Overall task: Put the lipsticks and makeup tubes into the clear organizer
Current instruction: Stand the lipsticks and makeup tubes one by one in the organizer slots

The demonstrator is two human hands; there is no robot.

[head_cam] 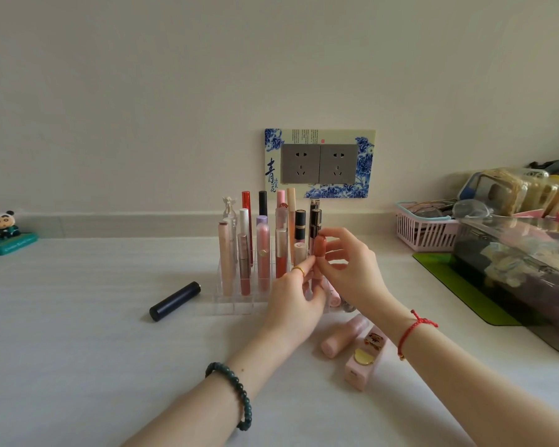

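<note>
A clear organizer (229, 304) stands mid-table with several lipsticks and tubes upright in it. Both hands meet at its right front. My left hand (294, 298) grips the lower part of a brown-capped lip tube (320, 248); my right hand (349, 269) pinches its cap from above. A dark navy lipstick (175, 301) lies on the table left of the organizer. A pink round tube (344, 338) and a pink square lipstick (365, 359) lie under my right wrist. More pink tubes are partly hidden behind my hands.
A pink basket (423, 233) and a clear lidded box (523, 275) on a green mat (459, 285) fill the right side. A panda figurine (4, 233) sits far left. A wall socket plate (320, 164) is behind the organizer.
</note>
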